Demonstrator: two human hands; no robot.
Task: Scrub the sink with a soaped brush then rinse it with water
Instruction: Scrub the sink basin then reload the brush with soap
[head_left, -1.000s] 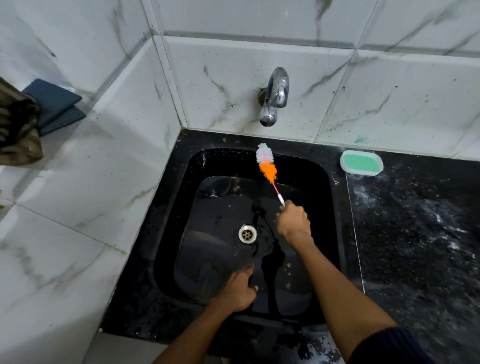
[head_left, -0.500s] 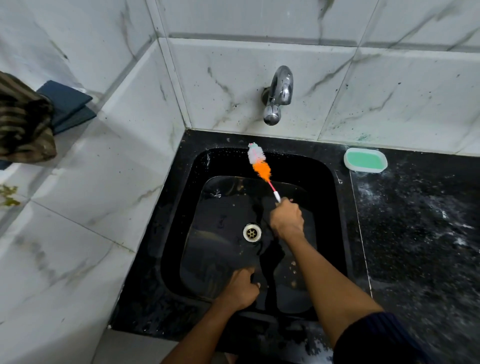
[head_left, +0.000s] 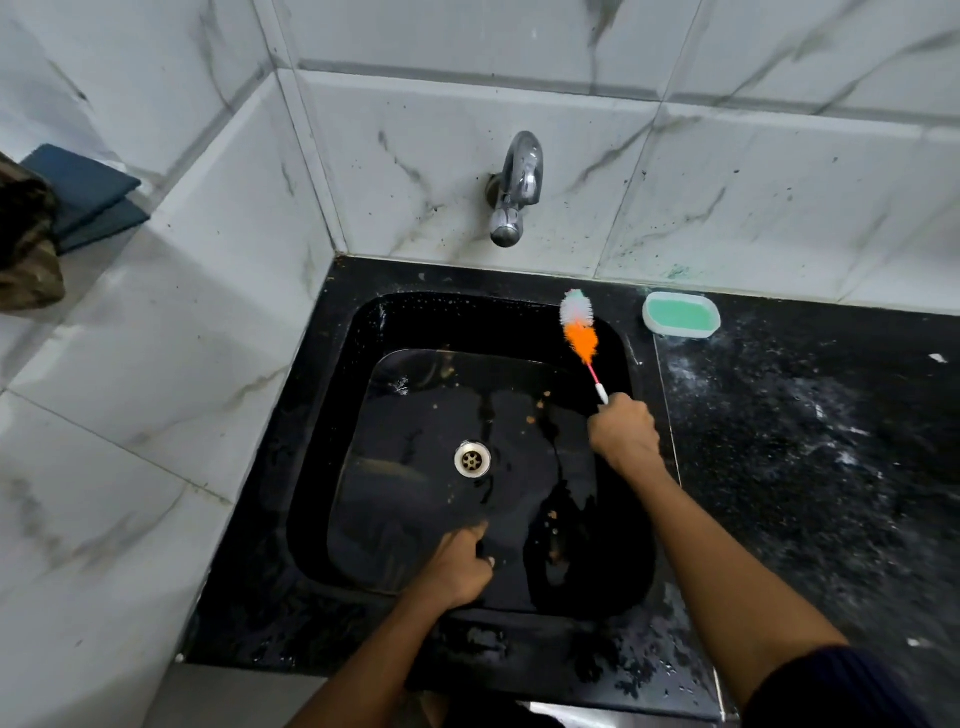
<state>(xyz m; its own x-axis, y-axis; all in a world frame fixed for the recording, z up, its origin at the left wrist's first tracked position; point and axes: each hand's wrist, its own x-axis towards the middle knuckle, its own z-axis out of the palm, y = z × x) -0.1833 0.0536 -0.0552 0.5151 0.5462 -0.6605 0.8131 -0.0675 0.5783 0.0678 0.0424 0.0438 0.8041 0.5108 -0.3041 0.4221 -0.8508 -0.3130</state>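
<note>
At upper right of the sink (head_left: 332, 415), my right hand (head_left: 623, 434) grips the brush (head_left: 582, 332); my left hand (head_left: 460, 569), fingers curled together, rests on the front rim.

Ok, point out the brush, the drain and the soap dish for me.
brush (head_left: 582, 335), head view, on the orange bristles.
drain (head_left: 472, 459), head view, on the metal strainer.
soap dish (head_left: 681, 314), head view, on the green soap inside.

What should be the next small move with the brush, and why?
Probably dip the brush in the green soap dish: the right hand holds it close to the dish, and brown specks still lie in the sink.
</note>
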